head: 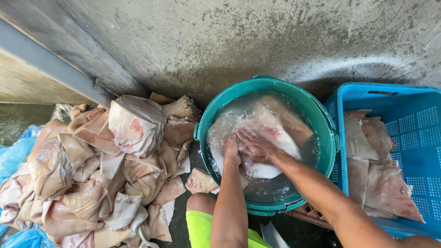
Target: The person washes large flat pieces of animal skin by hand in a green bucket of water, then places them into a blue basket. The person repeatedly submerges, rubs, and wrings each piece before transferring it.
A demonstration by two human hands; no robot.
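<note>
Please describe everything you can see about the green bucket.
The green bucket is round, looks like plastic, and stands upright on the wet concrete floor, between a pile of pale skin pieces and a blue crate. It holds cloudy water and a large pale piece. The left hand and right hand press on that piece inside it. A handle mount shows on each side.

Pale pink skin sheet (271, 133) submerged flat in water, teal bucket (321, 115).

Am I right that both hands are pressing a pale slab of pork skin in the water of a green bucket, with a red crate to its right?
Not quite: the crate is blue, not red, as the head view shows. The rest holds: left hand and right hand press the pale slab in the green bucket.
</note>
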